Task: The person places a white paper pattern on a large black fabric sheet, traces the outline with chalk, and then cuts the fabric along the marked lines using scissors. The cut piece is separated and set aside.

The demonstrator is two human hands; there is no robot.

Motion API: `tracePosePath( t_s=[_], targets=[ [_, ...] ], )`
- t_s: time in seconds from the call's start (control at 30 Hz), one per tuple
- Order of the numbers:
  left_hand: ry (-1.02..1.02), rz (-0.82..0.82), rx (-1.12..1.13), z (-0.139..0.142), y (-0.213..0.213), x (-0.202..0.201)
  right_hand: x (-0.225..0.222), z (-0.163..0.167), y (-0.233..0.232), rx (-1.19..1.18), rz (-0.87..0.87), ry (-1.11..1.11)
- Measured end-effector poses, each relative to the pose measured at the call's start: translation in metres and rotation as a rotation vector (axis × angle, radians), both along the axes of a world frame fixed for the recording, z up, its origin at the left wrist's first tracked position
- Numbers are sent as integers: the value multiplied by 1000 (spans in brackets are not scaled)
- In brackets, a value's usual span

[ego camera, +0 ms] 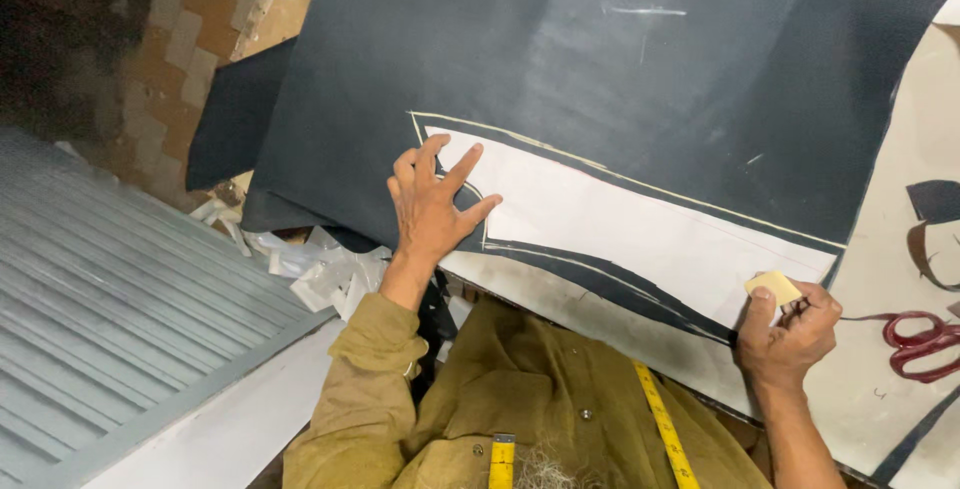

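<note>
Head view: a dark fabric sheet (600, 69) covers the worktable (880, 389). A white paper pattern (640, 224) lies on it. The left hand (432, 211) presses the pattern's left end, fingers spread flat. The right hand (788, 334) pinches a tan chalk piece (773, 287) at the pattern's right end.

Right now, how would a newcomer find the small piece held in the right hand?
Start at the large dark sheet with the white paper pattern on it. Follow the pattern to its right end, where the right hand pinches a small chalk block. It alone is pale yellow; the scissors nearby are red.
</note>
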State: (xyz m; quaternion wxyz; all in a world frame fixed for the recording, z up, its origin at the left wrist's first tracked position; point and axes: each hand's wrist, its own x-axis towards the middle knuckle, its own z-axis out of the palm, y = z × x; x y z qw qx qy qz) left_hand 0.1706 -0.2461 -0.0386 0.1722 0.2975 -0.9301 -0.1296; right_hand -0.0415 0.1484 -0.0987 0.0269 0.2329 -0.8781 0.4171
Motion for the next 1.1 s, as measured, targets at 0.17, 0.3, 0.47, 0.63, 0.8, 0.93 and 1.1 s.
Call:
tracePosePath(
  t_s=[0.17,0.3,0.47,0.63,0.8,0.93,1.1],
  targets=[
    [-193,13,6,6,10,-17,0,0,1,43,9,58],
    [-304,121,70,6,29,-48,0,-5,4,126,-40,25],
    [-469,262,205,20,57,-77,-3,-10,7,69,27,44],
    [-621,283,315,36,72,-98,-9,-8,10,90,9,50],
    [-720,348,396,40,86,-114,-15,-2,17,12,135,18],
    [-749,383,422,36,93,-125,-24,-2,26,-165,197,-190],
    [-821,390,413,31,97,-131,-32,1,38,-313,298,-355]
  ],
)
